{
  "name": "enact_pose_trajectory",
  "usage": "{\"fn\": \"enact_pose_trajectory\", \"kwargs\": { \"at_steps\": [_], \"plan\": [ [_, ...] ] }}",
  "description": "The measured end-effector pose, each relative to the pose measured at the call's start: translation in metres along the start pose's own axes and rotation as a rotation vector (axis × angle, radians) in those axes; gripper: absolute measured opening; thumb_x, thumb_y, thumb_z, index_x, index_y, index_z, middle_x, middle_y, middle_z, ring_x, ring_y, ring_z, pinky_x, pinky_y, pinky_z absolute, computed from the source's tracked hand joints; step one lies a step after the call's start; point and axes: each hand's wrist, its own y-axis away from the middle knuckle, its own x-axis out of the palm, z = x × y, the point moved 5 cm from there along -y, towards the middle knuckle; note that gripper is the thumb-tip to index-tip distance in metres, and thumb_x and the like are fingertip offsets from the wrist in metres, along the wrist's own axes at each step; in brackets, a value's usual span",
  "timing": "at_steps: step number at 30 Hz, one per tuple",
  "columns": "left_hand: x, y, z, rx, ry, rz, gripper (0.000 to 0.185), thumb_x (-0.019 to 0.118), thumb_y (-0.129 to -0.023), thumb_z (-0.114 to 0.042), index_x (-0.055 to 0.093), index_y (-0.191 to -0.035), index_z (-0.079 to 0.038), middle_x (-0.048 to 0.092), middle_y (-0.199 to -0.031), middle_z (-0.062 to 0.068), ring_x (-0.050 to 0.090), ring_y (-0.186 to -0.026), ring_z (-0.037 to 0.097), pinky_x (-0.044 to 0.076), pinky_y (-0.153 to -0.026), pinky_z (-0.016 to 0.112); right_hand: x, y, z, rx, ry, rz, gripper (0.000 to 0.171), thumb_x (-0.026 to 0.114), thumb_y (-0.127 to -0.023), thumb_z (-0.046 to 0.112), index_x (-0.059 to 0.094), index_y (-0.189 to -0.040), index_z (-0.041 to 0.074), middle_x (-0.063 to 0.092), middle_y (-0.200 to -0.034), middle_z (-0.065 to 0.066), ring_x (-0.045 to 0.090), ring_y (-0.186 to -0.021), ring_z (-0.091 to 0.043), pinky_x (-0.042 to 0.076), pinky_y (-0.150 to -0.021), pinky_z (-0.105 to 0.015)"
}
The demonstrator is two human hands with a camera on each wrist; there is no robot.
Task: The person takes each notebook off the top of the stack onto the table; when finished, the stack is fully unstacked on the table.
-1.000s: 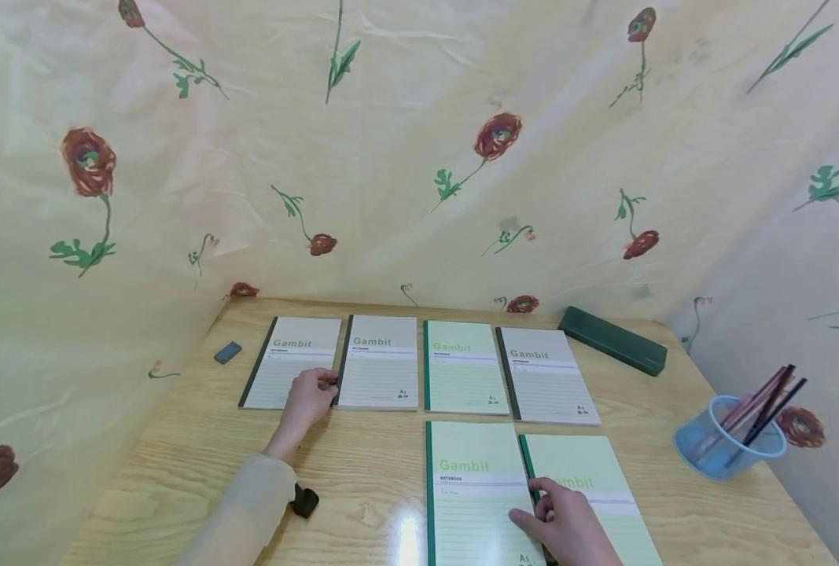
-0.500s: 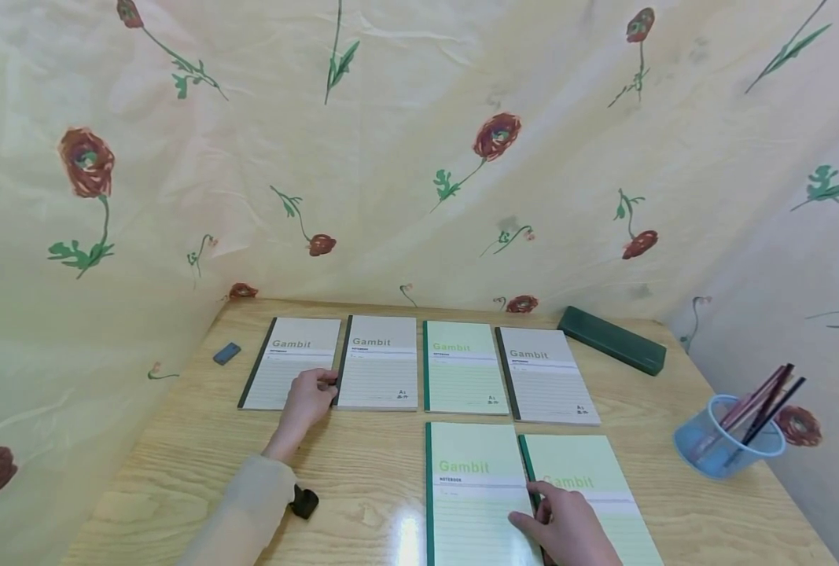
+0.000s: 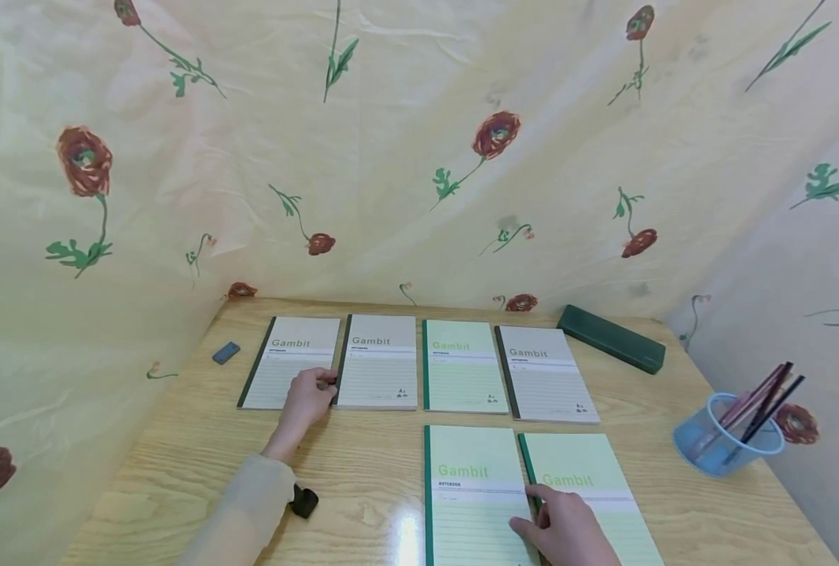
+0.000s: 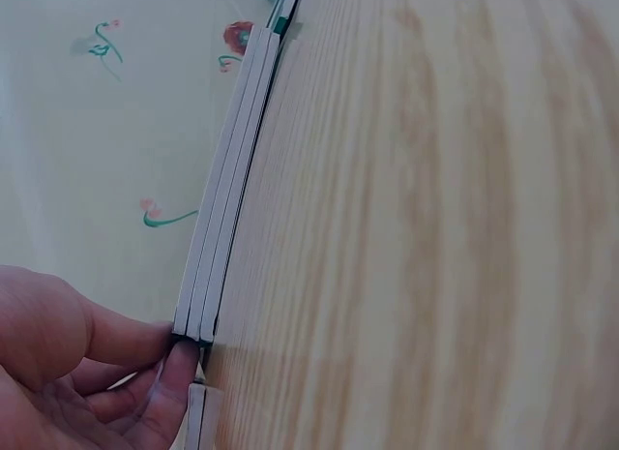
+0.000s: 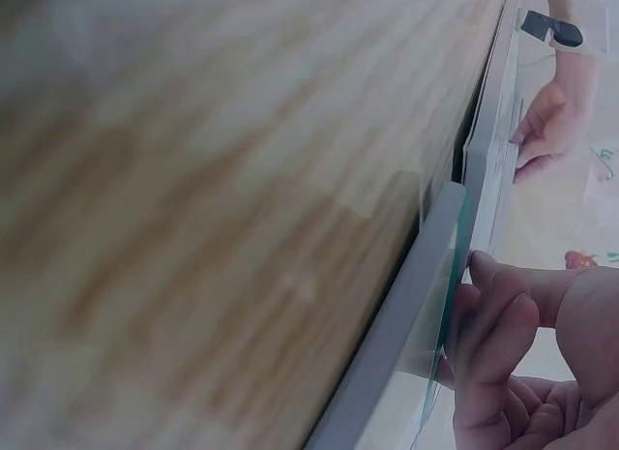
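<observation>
In the head view my left hand [image 3: 310, 395] reaches over the first white notebook [image 3: 297, 354]. Its thumb and fingertip are at the dark spine of the second white notebook [image 3: 380, 358]; the left wrist view puts them at the end of a layered notebook edge [image 4: 221, 198]. Lower right, my right hand [image 3: 568, 527] grips the right edge of a pale green notebook [image 3: 472, 452], thumb over its cover. That hand also overlaps the spine of another green notebook [image 3: 596, 464], while the right wrist view shows bent fingers [image 5: 498, 324] close against the edges.
A third green notebook [image 3: 461, 369] and another white one [image 3: 548, 373] continue the back row. Behind stands a dark green case [image 3: 612, 339]. A blue pen cup [image 3: 726, 440] is at right, a small blue block [image 3: 226, 352] at left. Floral cloth [image 3: 391, 157] hangs around the wooden table [image 3: 362, 495].
The pale green notebook under my right thumb has slid slightly toward the near edge, and the right fingers have shifted a little with it. My left hand stays in place.
</observation>
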Motion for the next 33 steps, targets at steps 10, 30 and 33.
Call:
{"fn": "enact_pose_trajectory", "kwargs": {
  "at_steps": [10,30,33],
  "plan": [
    [-0.001,0.001,-0.001,-0.003,-0.004,-0.011,0.028,0.059,-0.094,0.003,0.065,-0.121,0.007,0.067,-0.115,0.021,0.063,-0.105,0.033,0.053,-0.087,0.044,-0.006,0.0,0.003,0.017,-0.004,-0.029,0.05,0.081,-0.083,0.024,0.065,-0.12,-0.006,0.053,-0.059,0.0,0.047,-0.05,-0.015,0.038,-0.048,-0.028],
    [-0.001,0.003,-0.003,-0.01,0.006,-0.007,0.028,0.059,-0.094,0.003,0.065,-0.121,0.007,0.067,-0.115,0.021,0.062,-0.105,0.033,0.052,-0.086,0.043,-0.041,-0.032,0.042,-0.272,-0.11,-0.098,0.035,0.074,-0.091,0.018,0.067,-0.117,-0.005,0.055,-0.062,0.004,0.049,-0.046,-0.011,0.04,-0.044,-0.025],
    [-0.001,0.002,-0.003,-0.007,0.002,-0.003,0.028,0.058,-0.094,0.004,0.064,-0.121,0.008,0.067,-0.114,0.021,0.062,-0.104,0.033,0.052,-0.085,0.043,-0.04,-0.042,0.05,-0.27,-0.14,-0.09,0.034,0.073,-0.091,0.017,0.067,-0.117,-0.004,0.056,-0.063,0.002,0.052,-0.049,-0.013,0.04,-0.045,-0.025]
  ]
}}
